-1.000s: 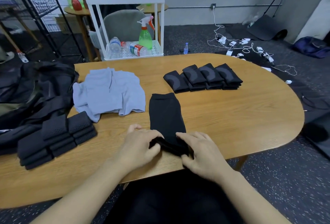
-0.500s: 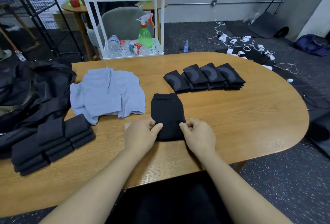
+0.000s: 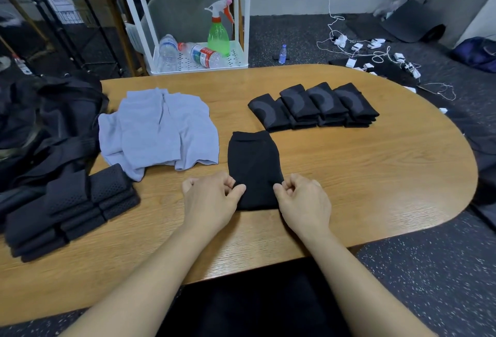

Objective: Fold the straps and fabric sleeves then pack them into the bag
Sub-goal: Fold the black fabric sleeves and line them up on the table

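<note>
Hands: your left hand (image 3: pixel 212 197) and right hand (image 3: pixel 303 198) each pinch a side of the black sleeve (image 3: pixel 253 167), mid-fold.
Done: two folded stacks (image 3: pixel 314 105) (image 3: pixel 72 207).
Left: grey pile (image 3: pixel 158 130), nothing in the bag (image 3: pixel 53 111) that I can see.

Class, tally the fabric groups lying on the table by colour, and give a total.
Black groups: 3 (folded mesh pile, patterned folded row, black sleeve pinched by left hand and right hand)
Light grey-blue heap: 1
Total: 4
</note>
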`<state>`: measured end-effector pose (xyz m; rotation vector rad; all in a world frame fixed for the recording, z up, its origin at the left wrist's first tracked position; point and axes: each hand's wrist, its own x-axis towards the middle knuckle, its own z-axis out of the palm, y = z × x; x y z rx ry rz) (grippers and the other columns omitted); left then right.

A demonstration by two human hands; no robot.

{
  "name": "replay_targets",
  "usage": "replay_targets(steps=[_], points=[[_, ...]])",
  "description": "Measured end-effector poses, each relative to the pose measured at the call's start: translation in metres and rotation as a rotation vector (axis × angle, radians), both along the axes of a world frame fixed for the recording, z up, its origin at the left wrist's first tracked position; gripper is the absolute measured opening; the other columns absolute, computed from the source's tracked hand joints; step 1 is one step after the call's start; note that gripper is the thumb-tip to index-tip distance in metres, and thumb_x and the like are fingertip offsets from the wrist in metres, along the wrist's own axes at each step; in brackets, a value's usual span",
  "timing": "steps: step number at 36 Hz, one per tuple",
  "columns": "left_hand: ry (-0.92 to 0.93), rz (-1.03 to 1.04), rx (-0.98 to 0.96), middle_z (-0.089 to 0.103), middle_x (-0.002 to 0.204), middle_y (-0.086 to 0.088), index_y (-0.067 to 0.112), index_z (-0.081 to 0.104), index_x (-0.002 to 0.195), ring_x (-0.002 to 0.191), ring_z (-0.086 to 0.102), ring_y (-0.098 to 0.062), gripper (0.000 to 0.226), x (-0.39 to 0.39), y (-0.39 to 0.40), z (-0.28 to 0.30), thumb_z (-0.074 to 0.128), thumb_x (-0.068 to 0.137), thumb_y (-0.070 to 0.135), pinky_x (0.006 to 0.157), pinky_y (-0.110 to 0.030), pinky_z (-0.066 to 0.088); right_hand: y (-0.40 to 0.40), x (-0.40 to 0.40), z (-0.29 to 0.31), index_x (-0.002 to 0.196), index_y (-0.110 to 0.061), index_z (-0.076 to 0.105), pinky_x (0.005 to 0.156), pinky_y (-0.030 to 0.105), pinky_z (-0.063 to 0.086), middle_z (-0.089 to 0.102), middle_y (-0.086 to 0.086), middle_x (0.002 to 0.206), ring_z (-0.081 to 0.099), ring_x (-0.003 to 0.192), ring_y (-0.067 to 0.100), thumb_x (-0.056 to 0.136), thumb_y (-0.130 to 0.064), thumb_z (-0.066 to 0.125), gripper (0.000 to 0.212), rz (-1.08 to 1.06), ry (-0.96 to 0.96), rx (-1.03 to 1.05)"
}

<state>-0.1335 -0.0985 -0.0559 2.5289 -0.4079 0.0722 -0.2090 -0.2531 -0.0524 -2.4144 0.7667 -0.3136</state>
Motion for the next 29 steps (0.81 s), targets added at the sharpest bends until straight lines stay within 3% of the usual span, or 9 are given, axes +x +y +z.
replay_targets(steps=[4,8,14,17,20,22,24,26,29], points=[[-0.049,-0.024,0.072,0.06,0.065,0.014,0.028,0.059,0.077,0.073,0.054,-0.003,0.022,-0.003,-0.002,0.003,0.059,0.09,0.046,0.079,-0.026,0.013,0.002,-0.001,-0.001,0.074,-0.023,0.052,0.077,0.036,0.046,0.058,-0.009,0.072,0.05,0.087,0.017,0.09,-0.034,0.057,0.02,-0.001,-0.018,-0.035],[-0.037,-0.025,0.05,0.056,0.075,0.017,0.031,0.055,0.095,0.076,0.053,-0.002,0.017,-0.004,0.001,0.004,0.061,0.089,0.046,0.083,-0.026,0.016,0.002,-0.003,-0.001,0.093,-0.025,0.05,0.081,0.035,0.045,0.057,-0.01,0.083,0.049,0.088,0.014,0.092,-0.035,0.06,0.013,0.0,-0.048,-0.062],[-0.086,-0.058,-0.097,0.055,0.095,0.019,0.029,0.056,0.108,0.097,0.054,-0.007,0.017,-0.01,0.012,0.002,0.061,0.091,0.03,0.085,-0.028,0.021,-0.007,-0.01,-0.002,0.083,-0.027,0.051,0.067,0.028,0.041,0.054,-0.012,0.078,0.052,0.079,0.012,0.093,-0.026,0.058,0.012,0.003,-0.215,0.074],[-0.163,-0.11,-0.141,0.053,0.11,0.014,0.025,0.058,0.115,0.11,0.05,-0.012,0.025,-0.019,0.013,0.005,0.048,0.093,0.03,0.087,-0.03,0.021,-0.007,-0.018,0.002,0.094,-0.023,0.056,0.077,0.031,0.04,0.056,-0.01,0.094,0.05,0.091,0.013,0.092,-0.014,0.056,0.009,0.109,-0.334,-0.11],[-0.206,-0.248,-0.136,0.053,0.133,0.006,0.019,0.054,0.131,0.125,0.041,-0.01,0.044,-0.031,0.004,0.013,0.034,0.095,0.034,0.097,-0.025,0.019,0.0,-0.017,0.006,0.121,-0.014,0.06,0.095,0.034,0.036,0.06,0.001,0.124,0.052,0.117,0.02,0.091,-0.022,0.044,0.035,0.399,-0.285,-0.353],[-0.157,-0.372,-0.057,0.037,0.153,0.003,0.014,0.036,0.148,0.141,0.026,-0.007,0.06,-0.041,-0.006,0.017,0.018,0.097,0.041,0.111,-0.018,0.005,0.003,-0.017,0.002,0.14,-0.01,0.048,0.107,0.036,0.028,0.051,0.007,0.143,0.043,0.135,0.022,0.091,-0.025,0.035,0.052,0.601,-0.153,-0.448],[-0.033,-0.434,0.079,0.007,0.163,0.004,0.015,0.005,0.156,0.149,-0.002,-0.004,0.072,-0.05,-0.011,0.011,-0.002,0.093,0.049,0.113,-0.017,-0.016,0.002,-0.019,-0.009,0.146,-0.008,0.039,0.11,0.04,0.032,0.045,0.008,0.149,0.04,0.139,0.021,0.09,-0.028,0.033,0.059,0.69,-0.006,-0.553],[0.015,-0.449,0.28,-0.016,0.162,0.001,0.016,-0.014,0.153,0.146,-0.022,-0.007,0.078,-0.056,-0.008,0.0,-0.017,0.085,0.055,0.114,-0.025,-0.021,-0.005,-0.023,-0.019,0.143,-0.007,0.046,0.109,0.041,0.037,0.045,0.009,0.148,0.04,0.138,0.021,0.096,-0.034,0.03,0.057,0.654,0.11,-0.613],[-0.032,-0.449,0.44,-0.026,0.158,-0.002,0.014,-0.019,0.151,0.143,-0.03,-0.012,0.084,-0.058,-0.001,-0.006,-0.026,0.079,0.055,0.117,-0.031,-0.019,-0.015,-0.028,-0.019,0.15,-0.006,0.031,0.115,0.037,0.012,0.024,0.009,0.158,0.018,0.147,0.021,0.102,-0.047,0.007,0.068,0.644,0.176,-0.559]])
